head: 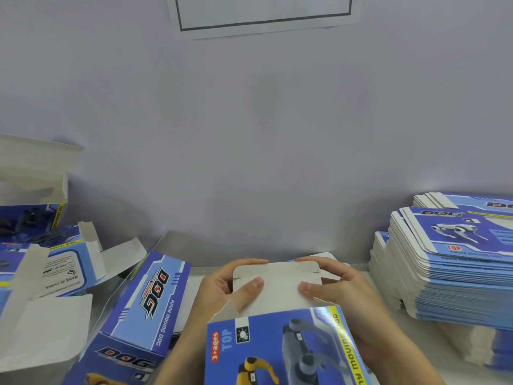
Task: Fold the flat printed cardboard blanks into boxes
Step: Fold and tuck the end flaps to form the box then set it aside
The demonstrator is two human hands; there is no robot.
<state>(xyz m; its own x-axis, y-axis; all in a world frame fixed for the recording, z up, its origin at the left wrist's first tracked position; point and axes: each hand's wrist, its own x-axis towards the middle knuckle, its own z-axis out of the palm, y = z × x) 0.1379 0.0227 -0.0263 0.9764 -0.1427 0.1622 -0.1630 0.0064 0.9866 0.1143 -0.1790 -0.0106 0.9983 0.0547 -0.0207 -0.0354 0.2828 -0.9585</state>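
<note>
A blue printed box (280,348) with a robot dog picture stands in front of me at bottom centre, its white end flap (277,284) raised toward the wall. My left hand (224,287) grips the flap's left side, thumb pressed on its white inner face. My right hand (341,290) grips the flap's right side the same way, fingers curled behind it. Both thumbs lie on the flap.
A folded blue box (138,309) lies on its side to the left, with several more open-flapped boxes (55,262) behind it. A tall stack of flat blanks (455,262) sits at the right. A grey wall (249,134) closes the back of the table.
</note>
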